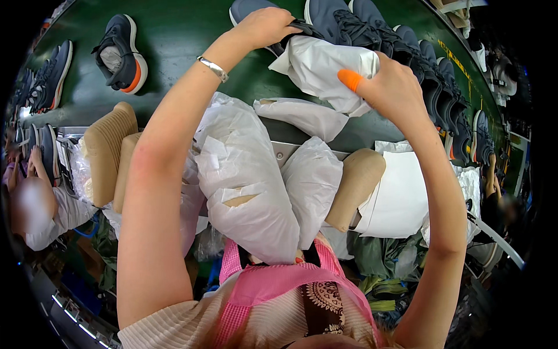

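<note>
At the far middle, my left hand (pixel 264 29) is closed on the dark collar or tongue of a dark grey shoe (pixel 249 8); the hand and white paper partly hide this shoe. A bundle wrapped in white paper (pixel 325 64) lies against its opening. My right hand (pixel 395 87), with an orange finger cot (pixel 350 79) on its thumb, grips that bundle from the right side. Another white paper piece, rolled to a point (pixel 305 115), rests just nearer to me on the green surface. Whatever fills the bundle is hidden.
Dark grey shoes (pixel 372 29) stand in a row along the far right. A paper-stuffed shoe with an orange heel (pixel 122 55) sits at the far left. Large paper-wrapped bundles (pixel 244 186) and tan padded forms (pixel 104 154) crowd the green table's (pixel 174 41) near edge. People work at both sides.
</note>
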`<state>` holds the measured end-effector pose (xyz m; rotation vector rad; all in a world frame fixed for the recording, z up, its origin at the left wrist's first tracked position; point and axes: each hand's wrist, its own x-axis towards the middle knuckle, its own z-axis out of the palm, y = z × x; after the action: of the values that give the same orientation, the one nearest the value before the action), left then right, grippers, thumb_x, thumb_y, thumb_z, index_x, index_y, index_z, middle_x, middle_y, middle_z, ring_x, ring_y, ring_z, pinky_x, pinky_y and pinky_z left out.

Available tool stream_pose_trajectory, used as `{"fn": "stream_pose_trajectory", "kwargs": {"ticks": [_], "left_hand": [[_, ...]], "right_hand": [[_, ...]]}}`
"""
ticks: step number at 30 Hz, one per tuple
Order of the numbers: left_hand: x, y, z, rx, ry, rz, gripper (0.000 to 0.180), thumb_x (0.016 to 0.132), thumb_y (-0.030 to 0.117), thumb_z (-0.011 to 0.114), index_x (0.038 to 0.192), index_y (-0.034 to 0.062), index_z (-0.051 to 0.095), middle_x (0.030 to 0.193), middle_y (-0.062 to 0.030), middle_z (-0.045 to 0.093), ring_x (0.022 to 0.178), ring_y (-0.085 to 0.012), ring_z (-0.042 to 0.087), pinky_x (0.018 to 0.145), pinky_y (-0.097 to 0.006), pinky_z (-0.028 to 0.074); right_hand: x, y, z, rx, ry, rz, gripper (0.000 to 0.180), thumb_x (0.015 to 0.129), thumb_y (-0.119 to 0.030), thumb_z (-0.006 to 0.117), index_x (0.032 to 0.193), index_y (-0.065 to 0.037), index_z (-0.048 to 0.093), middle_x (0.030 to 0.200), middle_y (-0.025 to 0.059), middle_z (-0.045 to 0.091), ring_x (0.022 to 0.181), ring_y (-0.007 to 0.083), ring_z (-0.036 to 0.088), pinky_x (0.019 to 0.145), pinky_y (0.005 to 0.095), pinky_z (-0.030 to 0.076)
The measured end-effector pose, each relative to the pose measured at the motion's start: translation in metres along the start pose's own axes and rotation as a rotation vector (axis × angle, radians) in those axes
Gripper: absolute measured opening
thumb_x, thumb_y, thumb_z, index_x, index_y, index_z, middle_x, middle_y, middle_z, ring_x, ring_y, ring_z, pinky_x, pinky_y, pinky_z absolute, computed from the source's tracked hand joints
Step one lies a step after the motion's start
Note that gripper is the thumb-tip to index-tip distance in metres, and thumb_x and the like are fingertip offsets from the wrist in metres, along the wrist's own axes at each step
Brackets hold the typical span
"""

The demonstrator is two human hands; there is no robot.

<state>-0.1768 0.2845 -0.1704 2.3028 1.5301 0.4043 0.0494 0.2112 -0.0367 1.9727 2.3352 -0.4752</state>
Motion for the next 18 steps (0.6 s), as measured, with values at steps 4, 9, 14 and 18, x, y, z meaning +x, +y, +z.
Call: {"fn": "stream_pose_trajectory", "kwargs": {"ticks": [4, 9, 14, 18], "left_hand": [[-0.003, -0.005, 0.003, -0.091, 0.049, 0.070, 0.044, 0.089, 0.039, 0.057, 0.082, -0.0037, 0.058, 0.079, -0.0215, 0.060, 0.077, -0.0383, 0.057, 0.070, -0.044, 0.045], [-0.002, -0.007, -0.005, -0.146, 0.038, 0.062, 0.042, 0.089, 0.037, 0.058, 0.081, -0.0042, 0.057, 0.074, -0.0227, 0.058, 0.071, -0.0384, 0.056, 0.066, -0.043, 0.045], [-0.009, -0.019, -0.005, -0.362, -0.004, -0.047, 0.040, 0.089, 0.035, 0.059, 0.082, -0.0044, 0.057, 0.072, -0.0187, 0.057, 0.066, -0.0314, 0.056, 0.065, -0.040, 0.046], [-0.020, -0.024, -0.020, -0.376, -0.075, -0.165, 0.039, 0.089, 0.036, 0.059, 0.090, -0.0029, 0.059, 0.075, -0.0134, 0.056, 0.067, -0.0249, 0.057, 0.066, -0.036, 0.048]], "right_hand": [[0.022, -0.006, 0.010, 0.033, -0.017, -0.062, 0.055, 0.064, -0.047, 0.064, 0.088, 0.003, 0.064, 0.071, 0.0157, 0.065, 0.074, 0.0315, 0.065, 0.065, 0.0373, 0.050], [0.059, -0.006, 0.040, 0.119, -0.044, -0.157, 0.059, 0.064, -0.051, 0.064, 0.098, -0.002, 0.065, 0.078, 0.0164, 0.067, 0.077, 0.0306, 0.067, 0.068, 0.0375, 0.052], [0.070, -0.031, 0.088, -0.073, 0.044, -0.215, 0.072, 0.064, -0.058, 0.066, 0.109, -0.002, 0.062, 0.098, 0.0180, 0.067, 0.091, 0.0321, 0.065, 0.081, 0.0406, 0.051], [0.079, -0.014, 0.085, 0.173, 0.011, -0.400, 0.089, 0.062, -0.057, 0.072, 0.126, 0.001, 0.052, 0.116, 0.0228, 0.059, 0.106, 0.0328, 0.060, 0.090, 0.0383, 0.048]]}}
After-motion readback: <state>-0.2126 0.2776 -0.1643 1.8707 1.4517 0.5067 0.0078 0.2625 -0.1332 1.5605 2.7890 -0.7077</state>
